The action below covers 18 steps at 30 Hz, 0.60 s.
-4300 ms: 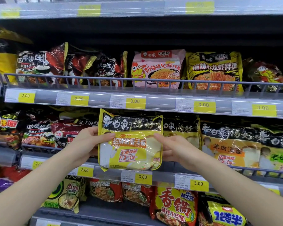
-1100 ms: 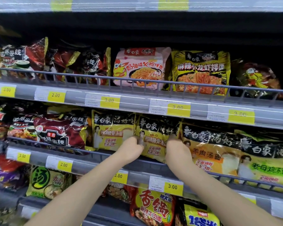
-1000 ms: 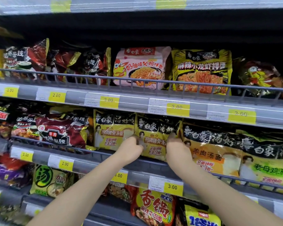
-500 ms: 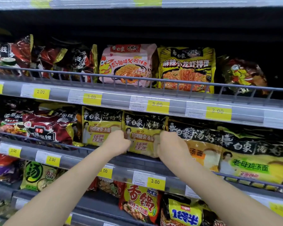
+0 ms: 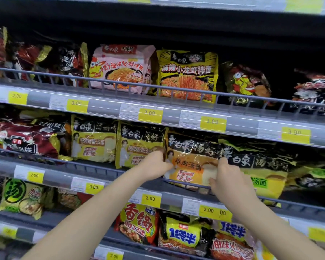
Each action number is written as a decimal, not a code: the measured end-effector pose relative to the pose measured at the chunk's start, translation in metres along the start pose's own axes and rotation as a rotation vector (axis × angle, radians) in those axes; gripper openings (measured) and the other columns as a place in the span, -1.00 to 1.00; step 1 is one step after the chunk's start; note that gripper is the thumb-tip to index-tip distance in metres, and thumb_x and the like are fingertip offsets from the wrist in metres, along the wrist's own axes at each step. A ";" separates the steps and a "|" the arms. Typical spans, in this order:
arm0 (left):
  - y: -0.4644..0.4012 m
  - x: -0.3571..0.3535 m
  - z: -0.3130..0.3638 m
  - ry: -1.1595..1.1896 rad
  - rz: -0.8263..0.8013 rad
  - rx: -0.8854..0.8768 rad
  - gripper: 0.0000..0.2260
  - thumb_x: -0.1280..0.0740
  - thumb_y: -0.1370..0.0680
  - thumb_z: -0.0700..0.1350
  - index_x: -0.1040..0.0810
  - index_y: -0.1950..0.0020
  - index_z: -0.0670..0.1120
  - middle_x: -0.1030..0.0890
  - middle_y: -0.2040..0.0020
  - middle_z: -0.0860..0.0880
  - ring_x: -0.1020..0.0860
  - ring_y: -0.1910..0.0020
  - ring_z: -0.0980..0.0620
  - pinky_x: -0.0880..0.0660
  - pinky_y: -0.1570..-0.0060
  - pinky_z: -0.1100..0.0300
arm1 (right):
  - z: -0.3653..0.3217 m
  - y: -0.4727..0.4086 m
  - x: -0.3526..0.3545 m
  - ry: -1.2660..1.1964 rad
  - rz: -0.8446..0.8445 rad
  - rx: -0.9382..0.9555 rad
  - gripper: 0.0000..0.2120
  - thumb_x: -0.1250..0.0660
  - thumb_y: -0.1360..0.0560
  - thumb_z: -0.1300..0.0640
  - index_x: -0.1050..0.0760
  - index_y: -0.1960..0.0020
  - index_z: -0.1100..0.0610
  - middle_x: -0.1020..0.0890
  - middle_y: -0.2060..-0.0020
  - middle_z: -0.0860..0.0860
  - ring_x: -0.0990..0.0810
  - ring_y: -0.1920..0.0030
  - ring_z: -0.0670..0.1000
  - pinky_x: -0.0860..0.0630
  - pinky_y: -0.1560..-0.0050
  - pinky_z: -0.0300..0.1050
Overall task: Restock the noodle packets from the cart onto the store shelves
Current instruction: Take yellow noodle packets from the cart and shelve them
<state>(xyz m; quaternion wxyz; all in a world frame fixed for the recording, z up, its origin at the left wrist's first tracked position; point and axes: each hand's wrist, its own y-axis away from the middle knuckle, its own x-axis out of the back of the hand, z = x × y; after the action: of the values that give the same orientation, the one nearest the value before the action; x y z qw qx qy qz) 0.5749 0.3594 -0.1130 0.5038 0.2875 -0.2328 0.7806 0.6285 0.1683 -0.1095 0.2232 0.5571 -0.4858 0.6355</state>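
A tall store shelving unit fills the view, with four tiers seen. The middle shelf [image 5: 109,172] is fronted by a grey wire rail and a strip of yellow price tags [image 5: 150,198]. The upper shelf [image 5: 105,107] above it is stocked with a pink noodle packet [image 5: 120,68] and, just beside it on the right, a yellow-and-black noodle packet [image 5: 188,74]; dark red packets are stacked at the far left. On the lower shelf, a red-and-yellow packet [image 5: 137,222] and a blue-lettered packet [image 5: 184,235] are seen side by side.

On the middle shelf, two matching yellow packets with black tops [image 5: 94,139] and [image 5: 139,145] are stood upright next to each other. To their right, an orange noodle packet [image 5: 191,162] is held between both hands, its lower edge at the wire rail and its face tilted slightly. Its right side is overlapped by a green-labelled packet [image 5: 261,171], which is leaned behind the rail.

The orange packet's left edge is gripped by the left hand [image 5: 156,166], the fingers being curled round it. Its right edge and lower corner are gripped by the right hand [image 5: 227,179], with the thumb laid on the front of the wrapper. Both bare forearms are stretched up from the bottom of the view.
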 end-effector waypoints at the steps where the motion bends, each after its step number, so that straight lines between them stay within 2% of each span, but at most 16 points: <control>1: 0.001 -0.002 0.001 -0.005 0.007 0.009 -0.66 -0.29 -0.53 -0.14 -0.21 0.37 -0.08 -0.22 0.47 0.00 -0.20 0.52 0.07 -0.09 0.49 0.19 | 0.001 -0.002 -0.003 -0.023 -0.006 0.001 -0.80 -0.22 -0.55 0.17 -0.25 -0.10 0.16 -0.60 0.04 0.09 -0.61 0.05 0.15 -0.36 0.28 -0.12; 6: 0.002 -0.005 -0.002 -0.004 0.044 0.052 -0.69 -0.31 -0.51 -0.18 -0.23 0.34 -0.08 -0.24 0.42 0.00 -0.22 0.48 0.06 -0.12 0.46 0.20 | 0.004 -0.013 -0.014 -0.080 -0.012 0.051 -0.79 -0.22 -0.52 0.30 -0.31 -0.14 0.21 -0.62 0.04 0.13 -0.62 0.06 0.16 -0.39 0.29 -0.12; 8: 0.004 -0.006 -0.002 -0.019 0.064 0.051 -0.77 -0.32 -0.50 -0.18 -0.27 0.24 -0.11 -0.27 0.36 -0.01 -0.25 0.42 0.06 -0.15 0.44 0.20 | 0.004 -0.019 -0.015 -0.084 -0.029 0.059 -0.79 -0.22 -0.53 0.31 -0.33 -0.17 0.23 -0.62 0.04 0.14 -0.63 0.06 0.16 -0.42 0.27 -0.13; 10: 0.006 -0.007 -0.003 -0.027 0.082 0.051 -0.79 -0.33 -0.49 -0.18 -0.27 0.16 -0.11 -0.28 0.30 -0.02 -0.27 0.36 0.06 -0.18 0.42 0.20 | 0.004 -0.024 -0.014 -0.091 -0.052 0.068 -0.75 -0.20 -0.54 0.29 -0.33 -0.21 0.26 -0.61 0.09 0.13 -0.63 0.06 0.17 -0.44 0.25 -0.11; 13: 0.007 -0.008 -0.004 -0.039 0.074 0.065 -0.79 -0.32 -0.49 -0.17 -0.27 0.18 -0.09 -0.30 0.27 -0.01 -0.29 0.33 0.07 -0.20 0.40 0.19 | 0.003 -0.026 -0.009 -0.088 -0.085 0.123 -0.74 -0.16 -0.55 0.29 -0.34 -0.24 0.25 -0.51 0.20 0.09 -0.60 0.10 0.17 -0.43 0.24 -0.08; 15: 0.008 -0.008 -0.002 -0.045 0.056 0.080 -0.76 -0.32 -0.50 -0.15 -0.25 0.21 -0.08 -0.29 0.28 -0.01 -0.28 0.34 0.06 -0.20 0.39 0.18 | 0.003 -0.025 -0.007 -0.071 -0.092 0.140 -0.74 -0.15 -0.55 0.32 -0.36 -0.23 0.24 -0.54 0.16 0.11 -0.60 0.09 0.17 -0.42 0.24 -0.09; 18: 0.007 -0.008 0.000 -0.010 0.055 0.096 -0.82 -0.32 -0.50 -0.13 -0.31 0.12 -0.12 -0.30 0.28 -0.03 -0.31 0.33 0.03 -0.22 0.38 0.17 | 0.006 -0.024 -0.008 -0.086 -0.075 0.106 -0.74 -0.16 -0.55 0.28 -0.31 -0.24 0.25 -0.62 0.05 0.16 -0.62 0.03 0.20 -0.41 0.23 -0.09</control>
<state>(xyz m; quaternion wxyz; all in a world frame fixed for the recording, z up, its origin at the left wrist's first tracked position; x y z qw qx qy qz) 0.5712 0.3516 -0.1184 0.4667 0.3088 -0.2055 0.8029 0.6534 0.1754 -0.1084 0.1960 0.6127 -0.4394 0.6270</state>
